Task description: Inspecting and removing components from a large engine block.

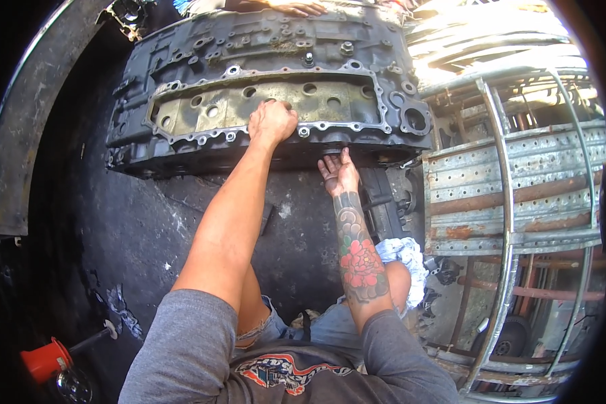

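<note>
Big grimy dark cast-metal engine block [262, 87]: likely heavy, rigid, greasy; left hand [271, 121] fisted on top flange, right hand [338, 174] spread, cupping under lower edge.

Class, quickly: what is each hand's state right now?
Left hand: closed in a fist, pressing on the engine block.
Right hand: open, fingertips under the block's lower edge.

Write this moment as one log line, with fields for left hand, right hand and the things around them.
left hand: pressed on engine block gasket face | right hand: open, under block's lower edge | near: white rag, red oil can, another person's hand
</note>
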Demonstrator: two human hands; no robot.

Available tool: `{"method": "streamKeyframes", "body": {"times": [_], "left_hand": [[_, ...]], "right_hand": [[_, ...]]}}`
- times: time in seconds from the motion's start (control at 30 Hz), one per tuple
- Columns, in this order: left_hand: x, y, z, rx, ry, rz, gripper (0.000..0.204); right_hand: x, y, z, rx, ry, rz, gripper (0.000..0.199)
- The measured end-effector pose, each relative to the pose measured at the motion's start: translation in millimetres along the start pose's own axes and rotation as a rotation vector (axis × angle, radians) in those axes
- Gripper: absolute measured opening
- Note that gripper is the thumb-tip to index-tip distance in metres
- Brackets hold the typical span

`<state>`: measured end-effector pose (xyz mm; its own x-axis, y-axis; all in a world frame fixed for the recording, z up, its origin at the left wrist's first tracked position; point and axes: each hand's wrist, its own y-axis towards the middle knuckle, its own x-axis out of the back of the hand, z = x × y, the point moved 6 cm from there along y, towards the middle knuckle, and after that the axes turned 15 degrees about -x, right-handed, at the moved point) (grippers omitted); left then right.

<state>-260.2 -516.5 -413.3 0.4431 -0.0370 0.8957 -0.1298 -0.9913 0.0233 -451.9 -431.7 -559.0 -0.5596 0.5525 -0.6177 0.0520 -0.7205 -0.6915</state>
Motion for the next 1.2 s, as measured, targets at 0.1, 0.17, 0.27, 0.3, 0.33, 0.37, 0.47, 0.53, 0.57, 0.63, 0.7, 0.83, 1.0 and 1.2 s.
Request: {"method": "streamKeyframes", "body": {"times": [0.1,0.17,0.27,0.3,0.33,0.37,0.47,0.53,0.57,0.63,0.7,0.83,1.0,1.2], "left_hand": [[-0.4,0.5,-1.5,0.001,-0.009,-0.003,0.035],[-2.5,0.7,0.5,0.019,-0.057,0.016,0.036],[-0.9,0.8,2.5,0.020,-0.048,0.000,0.036],[-0.3,0.2,3.7,0.022,-0.047,-0.004,0.036],[-0.6,-0.6,2.1,0.015,-0.034,0.001,0.036],[-0.7,-1.2,0.5,0.009,-0.020,0.006,0.036],[0.7,-1.7,-0.7,0.007,-0.024,0.015,0.037],[1.6,-1.7,-1.4,0.005,-0.021,0.015,0.038],[1.4,-1.4,-2.0,0.002,-0.020,0.018,0.038],[1.2,-0.9,-1.4,0.001,-0.018,0.017,0.037],[0.7,-0.5,0.3,0.002,-0.014,0.016,0.037],[2.6,-0.5,-2.1,0.005,-0.013,0.012,0.036],[2.4,-1.5,-0.1,0.011,-0.020,0.010,0.036],[1.0,-2.7,-0.3,-0.017,-0.004,-0.014,0.035]], "right_hand": [[2.4,0.6,1.8,0.003,-0.004,0.003,0.054],[1.6,1.2,1.9,0.004,-0.012,0.014,0.055],[-1.2,-0.4,0.5,-0.002,-0.016,0.027,0.058],[-1.6,-1.6,-0.6,-0.010,-0.013,0.024,0.059],[-0.4,-2.3,0.1,-0.014,-0.009,0.019,0.061],[0.5,-3.3,0.9,-0.012,-0.011,0.020,0.061],[-1.2,-4.7,1.1,-0.014,-0.019,0.040,0.064],[0.6,-3.1,0.8,-0.023,-0.004,0.010,0.065],[1.5,-2.0,1.8,-0.022,-0.005,0.010,0.065],[0.0,-1.0,2.0,-0.036,-0.021,0.037,0.065],[-1.6,-1.8,1.3,-0.035,-0.020,0.036,0.066],[0.1,-1.7,2.3,-0.035,-0.028,0.044,0.067],[-0.8,-1.8,3.0,-0.042,-0.034,0.045,0.068],[-3.4,-6.4,3.7,-0.060,-0.063,0.049,0.071]]}}
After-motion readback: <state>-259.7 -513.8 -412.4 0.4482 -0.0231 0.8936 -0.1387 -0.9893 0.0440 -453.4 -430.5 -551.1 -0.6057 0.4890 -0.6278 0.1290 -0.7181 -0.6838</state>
